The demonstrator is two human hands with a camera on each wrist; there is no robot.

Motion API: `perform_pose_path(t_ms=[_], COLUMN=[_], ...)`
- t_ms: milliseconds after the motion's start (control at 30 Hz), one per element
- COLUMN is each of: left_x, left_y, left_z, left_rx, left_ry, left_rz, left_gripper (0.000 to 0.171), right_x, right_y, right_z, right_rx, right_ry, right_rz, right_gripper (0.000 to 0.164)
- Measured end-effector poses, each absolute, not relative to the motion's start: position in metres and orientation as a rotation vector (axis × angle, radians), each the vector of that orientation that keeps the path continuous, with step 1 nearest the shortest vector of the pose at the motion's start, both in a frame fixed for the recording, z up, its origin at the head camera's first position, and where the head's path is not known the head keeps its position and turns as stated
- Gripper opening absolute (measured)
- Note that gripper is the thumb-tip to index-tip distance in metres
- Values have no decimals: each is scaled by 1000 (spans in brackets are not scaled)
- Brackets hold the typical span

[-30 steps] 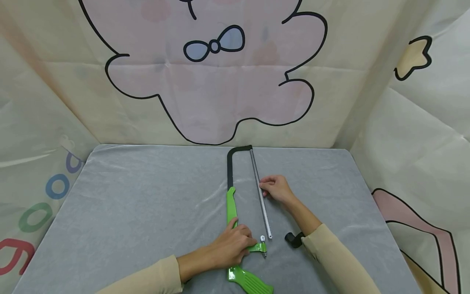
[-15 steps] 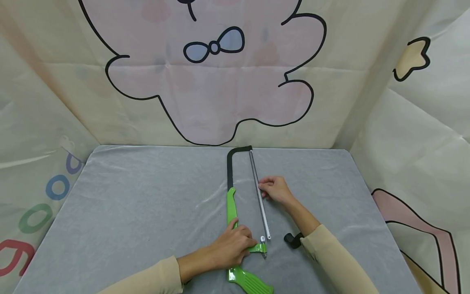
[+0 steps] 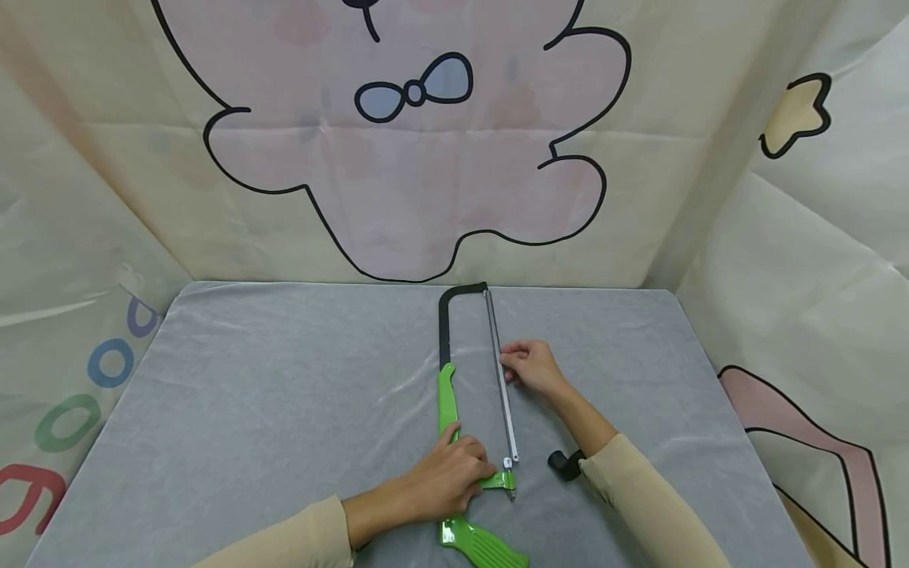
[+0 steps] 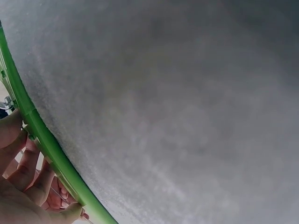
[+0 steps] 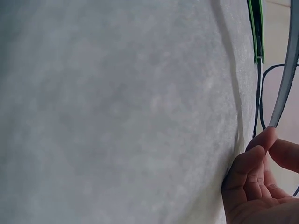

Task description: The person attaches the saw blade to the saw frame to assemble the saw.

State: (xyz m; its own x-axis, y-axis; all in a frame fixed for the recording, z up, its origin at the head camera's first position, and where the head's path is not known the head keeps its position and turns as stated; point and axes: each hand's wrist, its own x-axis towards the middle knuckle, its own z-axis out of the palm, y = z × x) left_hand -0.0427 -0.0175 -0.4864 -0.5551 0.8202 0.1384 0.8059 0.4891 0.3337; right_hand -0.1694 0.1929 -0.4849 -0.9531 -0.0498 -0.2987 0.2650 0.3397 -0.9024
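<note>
A hacksaw frame [image 3: 447, 398] lies on the grey cloth, its black bow at the far end and its green ribbed handle near me. My left hand [image 3: 453, 477] grips the frame's green part, its thumb and fingers on the bar in the left wrist view. Between thumb and fingers my right hand [image 3: 536, 367] pinches the grey saw blade [image 3: 507, 406] near its middle. The blade's far end meets the tip of the black bow. Its near end lies just beside the small metal peg [image 3: 507, 463] on the green arm; whether they touch I cannot tell.
The grey cloth-covered table [image 3: 298, 379] spreads to both sides of the saw. Next to the right sleeve sits a black curved piece [image 3: 564, 465], partly hidden by the cuff. Printed cloth walls [image 3: 398, 197] stand behind the table and at its sides.
The blade's near end has swung slightly left, closer to the metal peg. My right hand has shifted a little left with it. The left hand and the frame stay put.
</note>
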Motion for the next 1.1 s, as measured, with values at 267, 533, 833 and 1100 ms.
perform_pose_path(t_ms=[267, 533, 833, 1100], left_x=[-43, -43, -43, -43], left_y=[-17, -17, -17, -17], left_z=[-486, -488, -487, -487], left_rx=[1454, 1465, 1467, 1466], left_ry=[2673, 2674, 2682, 2681], left_rz=[562, 568, 563, 550], left_gripper=[28, 27, 28, 29], right_x=[-171, -174, -176, -176], right_y=[194, 194, 193, 191], right_z=[-485, -485, -483, -482], right_rx=[198, 213, 225, 223], right_ry=[2301, 2290, 2273, 2239], right_rz=[-1655, -1636, -1629, -1632], right_gripper=[21, 21, 18, 17])
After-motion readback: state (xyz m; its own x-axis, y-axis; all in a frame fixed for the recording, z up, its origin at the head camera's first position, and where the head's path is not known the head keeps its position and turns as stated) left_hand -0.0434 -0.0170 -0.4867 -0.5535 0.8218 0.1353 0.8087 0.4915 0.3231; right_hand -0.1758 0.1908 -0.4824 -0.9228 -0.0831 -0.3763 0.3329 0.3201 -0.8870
